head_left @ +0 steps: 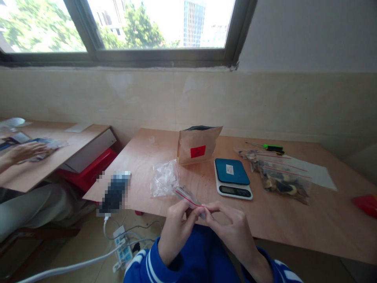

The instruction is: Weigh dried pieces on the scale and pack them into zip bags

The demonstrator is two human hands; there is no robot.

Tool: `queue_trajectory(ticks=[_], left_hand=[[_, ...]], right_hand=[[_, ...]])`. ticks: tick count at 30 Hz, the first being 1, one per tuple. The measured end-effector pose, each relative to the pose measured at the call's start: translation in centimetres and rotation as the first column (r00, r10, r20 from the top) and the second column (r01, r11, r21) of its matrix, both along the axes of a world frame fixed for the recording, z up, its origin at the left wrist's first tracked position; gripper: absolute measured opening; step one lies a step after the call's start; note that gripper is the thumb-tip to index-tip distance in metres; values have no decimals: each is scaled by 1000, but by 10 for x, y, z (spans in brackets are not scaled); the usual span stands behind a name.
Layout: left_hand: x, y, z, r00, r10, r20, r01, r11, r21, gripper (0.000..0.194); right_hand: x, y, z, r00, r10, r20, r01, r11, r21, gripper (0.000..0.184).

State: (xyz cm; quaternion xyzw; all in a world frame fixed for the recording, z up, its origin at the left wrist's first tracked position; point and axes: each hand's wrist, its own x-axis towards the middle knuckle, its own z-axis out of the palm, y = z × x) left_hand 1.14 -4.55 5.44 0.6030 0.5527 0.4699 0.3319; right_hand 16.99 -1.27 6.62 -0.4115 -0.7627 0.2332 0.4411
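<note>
pinching a small clear zip bag (185, 197) with red lines on it, both hands hold it up by the table edge. the left hand (176, 232) and the right hand (232, 232) are both narrow, with finger tips closed on the bag. the bag looks light, thin and soft, and it may slip, so its stiffer zip edge seems the best place to hold. on the wood table (141, 157) lie a crumpled clear bag (164, 179), a brown paper bag (196, 146) with a red label, a blue scale (232, 171) with a small white tag, a big zip bag (282, 182) of dry brown bits, and a green screwdriver (272, 147). no words can be read. at the left, another person's hand (26, 152) rests by a shiny packet (44, 149) on a second table (67, 131).
</note>
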Motion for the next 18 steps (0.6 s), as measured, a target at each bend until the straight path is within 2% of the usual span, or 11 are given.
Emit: queue_trajectory(ticks=[2,4,5,7,9,11,12,14,16,18], left_hand=[[-3,-4,6,998,-37,-49,37,999,6,31],[-5,-10,10,994,-79,-70,77,997,-19,34],[-7,-13,11,993,-99,-63,96,995,-37,35],[-9,-17,12,992,-124,-35,121,991,-61,36],[-14,-18,13,991,-133,-14,132,990,-55,36],[-25,-16,12,996,-86,-22,85,996,-30,39],[-35,-14,10,999,-18,-38,17,1000,-19,42],[-66,-10,1,961,234,-147,-239,971,-17,37],[-112,-7,-13,812,510,-283,-520,853,45,34],[-166,-6,-31,620,670,-408,-692,712,118,40]], right_hand=[[8,11,1,968,-220,-122,224,974,23,14],[17,23,6,884,-384,-267,386,921,-46,19],[21,28,9,857,-408,-314,398,912,-100,19],[23,33,17,863,-359,-355,318,933,-170,19],[21,34,23,882,-300,-364,252,952,-174,17],[19,31,25,899,-255,-357,210,964,-161,15],[19,29,25,906,-243,-347,200,967,-157,15],[23,26,22,920,-236,-313,196,968,-155,14],[31,24,17,932,-243,-267,207,966,-156,14],[40,22,12,944,-256,-210,225,961,-161,15]])
